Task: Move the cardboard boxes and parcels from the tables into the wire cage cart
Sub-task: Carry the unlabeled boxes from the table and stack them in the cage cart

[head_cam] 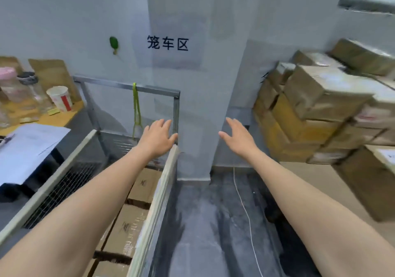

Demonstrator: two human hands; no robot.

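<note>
Blur, frame edges and a forearm hid much.
The stacked boxes [320, 97] on the right were smeared by motion and cut off by the right edge. The left forearm [85, 195] covered part of the cartons [126, 229] inside the wire cage cart [154, 208]; their printing was unreadable. The cart's near end ran off the bottom edge.

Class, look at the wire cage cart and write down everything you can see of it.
The wire cage cart is a long open-topped bin with pale top rails, wire mesh sides and a taller grey metal frame at its far end. A yellow-green strap hangs from that frame's top bar. Brown cardboard boxes lie packed in rows inside. It stands beside a white pillar. The left hand hovers open at its far right corner; whether it touches is unclear.
</note>
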